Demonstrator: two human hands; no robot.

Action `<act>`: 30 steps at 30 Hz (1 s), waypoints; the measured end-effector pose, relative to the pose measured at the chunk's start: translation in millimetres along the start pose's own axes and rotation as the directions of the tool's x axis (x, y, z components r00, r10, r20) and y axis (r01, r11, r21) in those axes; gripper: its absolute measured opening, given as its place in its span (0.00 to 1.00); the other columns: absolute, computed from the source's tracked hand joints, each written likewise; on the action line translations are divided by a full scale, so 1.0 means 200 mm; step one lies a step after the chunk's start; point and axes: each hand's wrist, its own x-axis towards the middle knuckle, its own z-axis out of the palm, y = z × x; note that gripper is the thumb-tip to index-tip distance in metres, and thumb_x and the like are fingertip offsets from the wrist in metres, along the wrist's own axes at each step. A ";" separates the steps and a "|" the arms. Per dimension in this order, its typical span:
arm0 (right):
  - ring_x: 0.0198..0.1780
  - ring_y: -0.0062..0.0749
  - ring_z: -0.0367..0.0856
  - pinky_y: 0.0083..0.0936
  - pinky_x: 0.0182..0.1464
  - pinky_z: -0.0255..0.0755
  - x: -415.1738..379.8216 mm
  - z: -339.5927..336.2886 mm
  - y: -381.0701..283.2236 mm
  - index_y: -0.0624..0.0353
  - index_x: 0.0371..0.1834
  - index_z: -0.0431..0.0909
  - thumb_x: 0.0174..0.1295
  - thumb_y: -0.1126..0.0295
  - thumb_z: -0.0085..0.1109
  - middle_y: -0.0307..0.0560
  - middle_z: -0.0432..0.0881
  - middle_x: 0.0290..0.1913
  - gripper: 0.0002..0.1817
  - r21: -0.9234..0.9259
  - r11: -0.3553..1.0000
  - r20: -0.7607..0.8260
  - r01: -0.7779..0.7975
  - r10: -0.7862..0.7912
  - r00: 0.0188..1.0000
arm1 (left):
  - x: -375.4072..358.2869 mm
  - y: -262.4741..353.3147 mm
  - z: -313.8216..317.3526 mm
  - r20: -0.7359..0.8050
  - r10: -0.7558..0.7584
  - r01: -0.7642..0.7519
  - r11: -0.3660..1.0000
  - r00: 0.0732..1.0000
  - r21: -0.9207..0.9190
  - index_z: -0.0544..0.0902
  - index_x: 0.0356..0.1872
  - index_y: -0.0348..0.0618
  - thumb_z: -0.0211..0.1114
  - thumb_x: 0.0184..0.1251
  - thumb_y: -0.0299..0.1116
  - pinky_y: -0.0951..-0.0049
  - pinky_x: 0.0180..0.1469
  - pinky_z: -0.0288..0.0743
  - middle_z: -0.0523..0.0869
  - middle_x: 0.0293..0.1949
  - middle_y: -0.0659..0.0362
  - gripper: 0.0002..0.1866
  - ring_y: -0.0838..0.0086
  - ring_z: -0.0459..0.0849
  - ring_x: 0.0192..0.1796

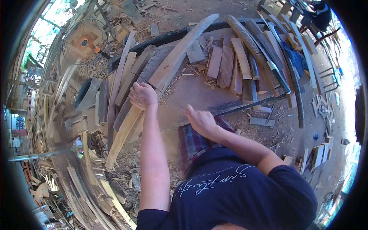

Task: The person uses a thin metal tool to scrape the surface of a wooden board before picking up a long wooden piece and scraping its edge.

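Observation:
A thin dark rod (173, 102) runs slantwise across the pale boards between my two hands. My right hand (201, 119) is closed around its near end, just above my lap. My left hand (143, 96) is closed in a fist at the rod farther along, with the rod showing on both sides of the knuckles. Right beside my left fist lies the squared end of a long pale board (180, 48). Under the fist a second pale curved strip (124, 136) slants down to the left. The fingertips of both hands are mostly hidden.
Several short wood blocks (226, 67) lie on the low bench, with a handsaw (275, 71) to their right. A round caged fan (85, 42) stands at upper left beside a dark open cylinder (86, 94). Stacked timber (82, 191) and shavings cover the left side.

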 end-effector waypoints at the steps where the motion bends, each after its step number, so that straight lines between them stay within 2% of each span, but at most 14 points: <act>1: 0.28 0.54 0.83 0.48 0.30 0.74 -0.07 -0.05 0.02 0.56 0.45 0.62 0.69 0.66 0.46 0.56 0.80 0.22 0.08 -0.034 0.999 0.013 0.022 -0.022 1.000 | 0.00 0.00 0.00 -0.007 0.001 -0.001 1.000 1.000 -0.007 0.80 0.36 0.41 0.50 0.68 0.37 0.54 0.49 0.74 0.83 0.42 0.51 0.13 0.57 0.81 0.48; 4: 0.28 0.55 0.83 0.49 0.29 0.73 -0.15 -0.23 -0.03 0.56 0.45 0.63 0.70 0.65 0.45 0.56 0.80 0.21 0.08 -0.077 0.997 0.070 0.012 -0.007 0.998 | -0.01 0.00 0.00 -0.026 0.009 -0.010 1.000 1.000 -0.009 0.79 0.36 0.42 0.49 0.70 0.38 0.55 0.49 0.74 0.82 0.41 0.52 0.13 0.57 0.81 0.47; 9: 0.28 0.56 0.83 0.49 0.29 0.73 -0.12 -0.28 -0.09 0.56 0.44 0.64 0.71 0.63 0.46 0.57 0.79 0.21 0.09 -0.128 0.992 0.028 0.022 -0.019 0.999 | -0.01 -0.02 0.00 -0.066 -0.004 0.001 0.999 0.998 -0.036 0.78 0.38 0.43 0.51 0.71 0.39 0.53 0.48 0.74 0.83 0.39 0.51 0.12 0.54 0.82 0.46; 11: 0.28 0.56 0.82 0.49 0.29 0.73 -0.14 -0.21 -0.03 0.56 0.43 0.64 0.71 0.63 0.47 0.57 0.79 0.21 0.09 -0.127 0.992 -0.002 0.026 -0.027 1.000 | -0.02 -0.06 0.02 -0.125 0.163 -0.183 0.968 0.979 -0.172 0.76 0.37 0.44 0.52 0.71 0.40 0.56 0.50 0.72 0.83 0.38 0.52 0.11 0.55 0.82 0.45; 12: 0.27 0.56 0.82 0.49 0.29 0.73 -0.15 -0.15 0.01 0.56 0.42 0.64 0.71 0.63 0.47 0.57 0.79 0.20 0.09 -0.085 0.996 -0.071 0.033 -0.039 0.997 | -0.02 -0.09 0.00 -0.138 0.145 -0.169 0.969 0.980 -0.182 0.76 0.37 0.44 0.52 0.71 0.40 0.56 0.50 0.72 0.83 0.38 0.52 0.11 0.55 0.82 0.45; 14: 0.25 0.56 0.81 0.50 0.27 0.72 -0.18 -0.09 0.07 0.57 0.41 0.64 0.71 0.63 0.48 0.57 0.78 0.19 0.09 -0.003 1.000 -0.209 0.023 -0.023 0.978 | -0.05 -0.15 -0.05 -0.003 0.336 -0.317 0.882 0.942 -0.348 0.76 0.42 0.46 0.57 0.68 0.44 0.55 0.54 0.68 0.81 0.44 0.53 0.13 0.56 0.78 0.49; 15: 0.25 0.56 0.81 0.50 0.27 0.72 -0.16 -0.10 0.08 0.57 0.41 0.64 0.71 0.63 0.48 0.57 0.78 0.19 0.09 -0.009 0.999 -0.209 0.038 -0.039 0.977 | -0.07 -0.18 -0.09 -0.014 0.325 -0.310 0.885 0.945 -0.348 0.76 0.42 0.46 0.57 0.68 0.44 0.55 0.54 0.68 0.81 0.44 0.53 0.13 0.56 0.78 0.49; 17: 0.24 0.57 0.80 0.50 0.25 0.71 -0.17 -0.12 0.09 0.57 0.40 0.63 0.71 0.64 0.49 0.57 0.78 0.19 0.09 0.037 0.998 -0.278 0.047 -0.035 0.960 | -0.14 -0.24 -0.14 -0.132 0.539 -0.552 0.782 0.832 -0.289 0.74 0.51 0.48 0.64 0.63 0.48 0.53 0.57 0.65 0.77 0.50 0.55 0.21 0.56 0.74 0.55; 18: 0.23 0.57 0.79 0.50 0.24 0.70 -0.16 -0.13 0.11 0.57 0.40 0.63 0.71 0.64 0.49 0.58 0.77 0.19 0.09 0.026 0.998 -0.268 0.052 -0.043 0.962 | -0.13 -0.26 -0.14 -0.073 0.568 -0.561 0.771 0.820 -0.303 0.71 0.59 0.52 0.69 0.58 0.49 0.52 0.59 0.63 0.73 0.55 0.56 0.29 0.55 0.70 0.59; 21: 0.23 0.58 0.79 0.50 0.24 0.70 -0.14 -0.14 0.14 0.58 0.39 0.62 0.71 0.64 0.49 0.59 0.77 0.19 0.10 0.011 0.996 -0.250 0.089 -0.083 0.965 | -0.10 -0.28 -0.15 0.078 0.566 -0.522 0.798 0.820 -0.302 0.71 0.59 0.52 0.70 0.57 0.47 0.53 0.60 0.64 0.74 0.55 0.56 0.30 0.56 0.71 0.59; 22: 0.23 0.58 0.79 0.50 0.24 0.70 -0.14 -0.14 0.15 0.58 0.39 0.62 0.71 0.64 0.49 0.59 0.77 0.19 0.10 0.002 0.995 -0.251 0.102 -0.098 0.963 | -0.08 -0.28 -0.15 0.067 0.558 -0.516 0.801 0.827 -0.303 0.71 0.59 0.52 0.70 0.57 0.47 0.53 0.60 0.64 0.74 0.55 0.56 0.30 0.56 0.71 0.59; 25: 0.23 0.59 0.78 0.51 0.24 0.69 -0.17 -0.14 0.16 0.58 0.39 0.62 0.71 0.64 0.49 0.60 0.76 0.18 0.10 0.026 0.991 -0.241 0.133 -0.122 0.963 | -0.03 -0.28 -0.19 0.142 0.577 -0.492 0.781 0.804 -0.385 0.74 0.56 0.48 0.69 0.58 0.47 0.52 0.60 0.65 0.77 0.54 0.54 0.27 0.55 0.73 0.58; 27: 0.28 0.64 0.78 0.55 0.30 0.69 -0.17 -0.15 0.16 0.58 0.41 0.63 0.70 0.66 0.50 0.63 0.77 0.22 0.09 0.103 0.993 -0.201 0.053 -0.032 0.979 | 0.01 -0.27 -0.22 0.209 0.642 -0.499 0.727 0.738 -0.472 0.79 0.49 0.45 0.66 0.61 0.45 0.55 0.59 0.70 0.80 0.49 0.52 0.20 0.54 0.77 0.56; 30: 0.28 0.64 0.78 0.55 0.30 0.69 -0.10 -0.16 0.13 0.57 0.41 0.64 0.70 0.65 0.50 0.62 0.78 0.22 0.09 0.088 0.994 -0.184 0.059 -0.042 0.982 | 0.04 -0.24 -0.28 0.247 0.560 -0.427 0.794 0.791 -0.433 0.82 0.45 0.44 0.64 0.64 0.43 0.58 0.56 0.73 0.83 0.45 0.51 0.16 0.53 0.78 0.53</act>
